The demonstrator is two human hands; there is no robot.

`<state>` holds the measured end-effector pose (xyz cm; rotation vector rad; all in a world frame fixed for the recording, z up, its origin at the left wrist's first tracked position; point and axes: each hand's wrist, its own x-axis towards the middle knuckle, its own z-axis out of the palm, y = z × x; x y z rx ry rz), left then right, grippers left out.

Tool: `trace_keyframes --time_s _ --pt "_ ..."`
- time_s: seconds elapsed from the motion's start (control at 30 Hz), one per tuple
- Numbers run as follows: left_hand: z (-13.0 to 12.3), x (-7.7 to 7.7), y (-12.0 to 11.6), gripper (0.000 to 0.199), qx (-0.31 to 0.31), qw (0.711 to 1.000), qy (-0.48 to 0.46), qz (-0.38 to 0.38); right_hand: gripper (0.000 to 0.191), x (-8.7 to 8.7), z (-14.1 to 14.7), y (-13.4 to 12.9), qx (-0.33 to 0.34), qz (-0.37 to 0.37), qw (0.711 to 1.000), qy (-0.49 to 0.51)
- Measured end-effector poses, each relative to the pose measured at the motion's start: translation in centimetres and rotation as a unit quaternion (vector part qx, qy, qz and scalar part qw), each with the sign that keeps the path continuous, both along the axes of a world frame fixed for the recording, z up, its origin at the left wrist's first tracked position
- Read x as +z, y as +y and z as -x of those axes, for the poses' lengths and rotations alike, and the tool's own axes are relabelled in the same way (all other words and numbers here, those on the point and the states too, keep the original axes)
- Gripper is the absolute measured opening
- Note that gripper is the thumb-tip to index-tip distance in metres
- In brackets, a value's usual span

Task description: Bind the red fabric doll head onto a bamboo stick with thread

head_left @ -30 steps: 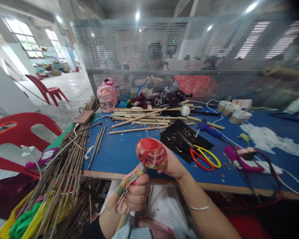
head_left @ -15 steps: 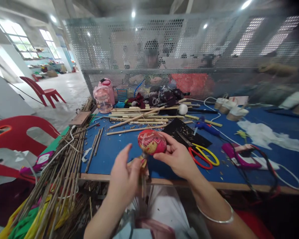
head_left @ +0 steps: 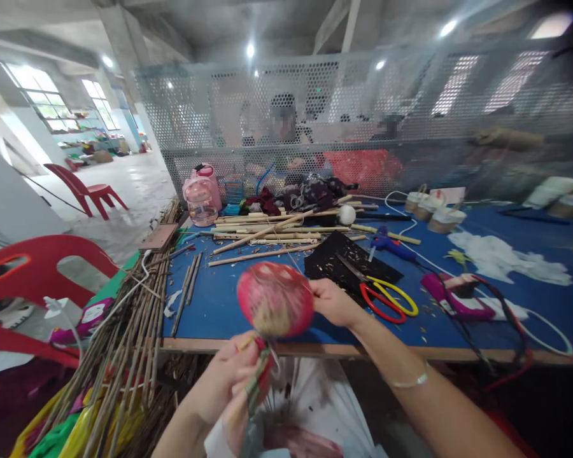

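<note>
A round bundle (head_left: 277, 302) of red and pink patterned cloth, blurred by motion, hangs above the table's front edge. Its narrow gathered neck and the loose cloth ends (head_left: 254, 385) below are in my left hand (head_left: 226, 372), which is closed around them. My right hand (head_left: 337, 302) is pinched shut at the bundle's right side. A thin thread (head_left: 296, 262) leads toward its fingertips, though the pinch itself is partly hidden. Scissors (head_left: 382, 296) with one red and one yellow handle lie open on black cloth (head_left: 325, 254) behind my right hand.
Bamboo sticks (head_left: 267, 232), a white ball (head_left: 347, 215) and a blue glue gun (head_left: 391, 245) lie across the blue table (head_left: 219, 292). A purple power strip (head_left: 453, 299) with cables is at right. Long twigs (head_left: 128, 331) lean at left beside a red chair (head_left: 42, 267).
The bundle has tilted toward me and come nearer. My left hand has closed around its neck and dropped lower. My right hand has moved off the cloth into a pinch beside it.
</note>
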<state>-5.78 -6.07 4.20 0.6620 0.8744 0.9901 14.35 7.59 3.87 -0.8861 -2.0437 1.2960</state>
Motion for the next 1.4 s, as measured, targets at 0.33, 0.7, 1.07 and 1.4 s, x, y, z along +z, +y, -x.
trace_keyframes --time_s 0.33,0.7,1.07,1.4 --pt "-1.6 -2.2 4.3 0.029 0.08 0.996 -0.037 -0.03 0.017 12.5 4.5 -2.7 0.108 -0.435 0.838 -0.313" --pt "-0.1 -1.1 2.8 0.036 -0.204 0.93 -0.298 0.065 0.048 -0.4 2.1 -2.3 -0.126 0.061 0.972 0.189" --pt "-0.9 -1.5 4.2 0.04 0.172 0.958 0.157 -0.17 0.054 -0.2 -0.4 -2.4 -0.144 -0.153 0.978 -0.015" --pt "-2.1 -1.5 5.1 0.044 0.099 0.971 0.179 -0.127 0.057 2.5 -0.1 -1.6 -0.034 -0.212 0.972 -0.09"
